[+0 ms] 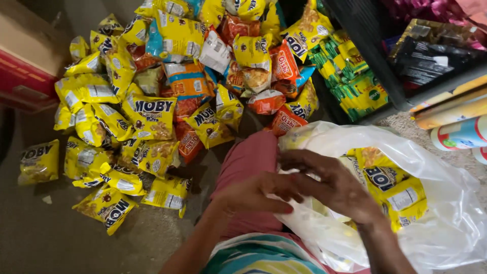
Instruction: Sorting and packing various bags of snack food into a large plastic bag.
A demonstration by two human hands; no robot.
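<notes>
On the floor (snack-strewn), both hands [299,190] grip the clear bag [431,203].

Dim, soft light; glare on the plastic bag [436,203]; edges slightly blurred.

Dim grey-brown floor [45,238], a red-and-tan cardboard box [23,61] at the left edge.

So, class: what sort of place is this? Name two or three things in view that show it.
Probably a small shop's stock area or a home packing spot. A heap of yellow snack packets lies on the floor, green packets fill a black crate, and both hands work at a clear plastic bag of packets.
</notes>
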